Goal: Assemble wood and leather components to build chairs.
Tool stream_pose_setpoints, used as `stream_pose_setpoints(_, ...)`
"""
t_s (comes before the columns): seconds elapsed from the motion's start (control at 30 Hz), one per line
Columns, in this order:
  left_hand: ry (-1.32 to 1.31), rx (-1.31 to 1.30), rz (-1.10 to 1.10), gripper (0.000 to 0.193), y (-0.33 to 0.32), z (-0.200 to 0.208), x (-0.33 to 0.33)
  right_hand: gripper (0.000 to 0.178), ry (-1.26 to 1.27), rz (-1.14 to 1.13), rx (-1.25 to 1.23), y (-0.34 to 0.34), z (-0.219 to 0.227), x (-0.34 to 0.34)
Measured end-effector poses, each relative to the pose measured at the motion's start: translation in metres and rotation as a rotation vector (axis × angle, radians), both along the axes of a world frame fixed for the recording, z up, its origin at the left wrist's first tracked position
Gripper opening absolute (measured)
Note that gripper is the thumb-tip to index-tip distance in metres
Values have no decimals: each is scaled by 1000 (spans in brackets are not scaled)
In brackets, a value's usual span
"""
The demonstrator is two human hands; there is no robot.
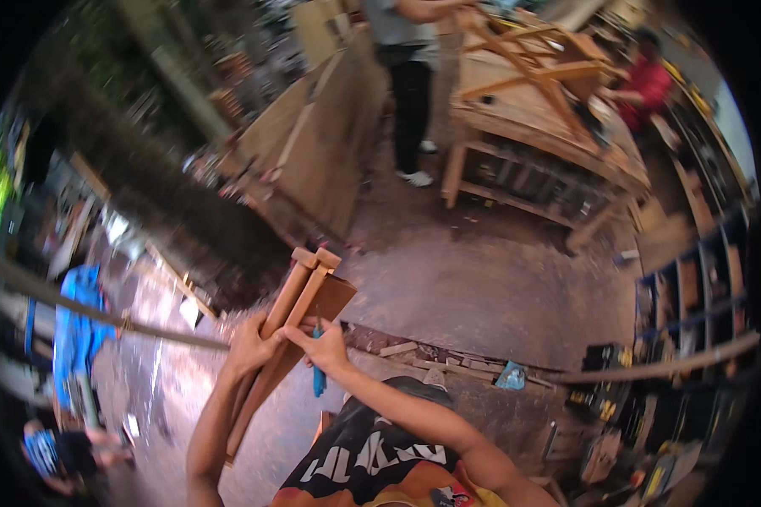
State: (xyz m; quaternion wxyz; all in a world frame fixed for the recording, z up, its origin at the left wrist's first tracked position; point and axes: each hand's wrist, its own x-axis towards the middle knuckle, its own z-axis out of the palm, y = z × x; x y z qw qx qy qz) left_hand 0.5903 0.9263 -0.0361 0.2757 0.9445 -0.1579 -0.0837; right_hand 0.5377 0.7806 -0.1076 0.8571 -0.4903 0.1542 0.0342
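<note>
My left hand is closed around a folded wooden frame, made of narrow slats with blocky ends and a wider board at its side. The frame is tilted, its upper end leaning right and its lower end running down beside my left forearm. Against the same slats presses my right hand, fingers bent. It also grips a slim tool with a teal handle; the handle hangs below the fingers and a thin shaft points up. The exact kind of tool is too blurred to tell.
A wooden workbench at the far right bears a wooden frame. A person in dark trousers and one in red are beside it. A tree trunk leans at left. Blue shelving lines the right; another person is lower left.
</note>
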Motion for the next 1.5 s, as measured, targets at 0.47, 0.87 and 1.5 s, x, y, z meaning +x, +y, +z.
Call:
stream_pose_setpoints(0.47, 215, -497, -476, 29, -357, -53, 59, 19, -163, -877, -529, -321, 18, 13)
stream_pose_setpoints(0.87, 143, -166, -827, 53, -624, -70, 105, 16, 249, -1319, -691, -514, 4, 9)
stream_pose_setpoints(1.5, -600, -524, -759, 50, -797, -113, 207, 22, 194, -1317, -602, -624, 24, 7)
